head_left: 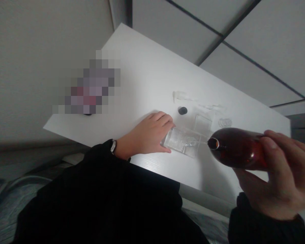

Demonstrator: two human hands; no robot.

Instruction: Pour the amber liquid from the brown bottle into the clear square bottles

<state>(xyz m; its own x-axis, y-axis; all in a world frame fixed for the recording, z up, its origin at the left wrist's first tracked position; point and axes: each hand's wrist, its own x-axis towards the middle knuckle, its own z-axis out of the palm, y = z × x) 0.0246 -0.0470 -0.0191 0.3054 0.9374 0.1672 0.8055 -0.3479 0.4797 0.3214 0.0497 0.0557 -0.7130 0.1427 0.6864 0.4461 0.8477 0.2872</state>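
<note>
In the head view, my right hand [284, 169] is closed around a dark red-brown bottle [240, 149], tipped on its side with its open mouth to the left. A thin clear stream runs from the mouth into a clear, square-sided container [176, 140]. My left hand [152, 132] grips the near end of that container, fingers over the far side and thumb on the near side. Bubbling liquid shows inside the container. Just beyond it lies a small black cap [182, 110], touched by neither hand.
The white table [147, 74] holds a clear square piece [203, 122], a clear ribbed round piece [225, 122] and faint clear shapes behind the cap. A blurred-out object [91, 88] stands at the left edge. Grey panels [264, 57] rise beyond the table.
</note>
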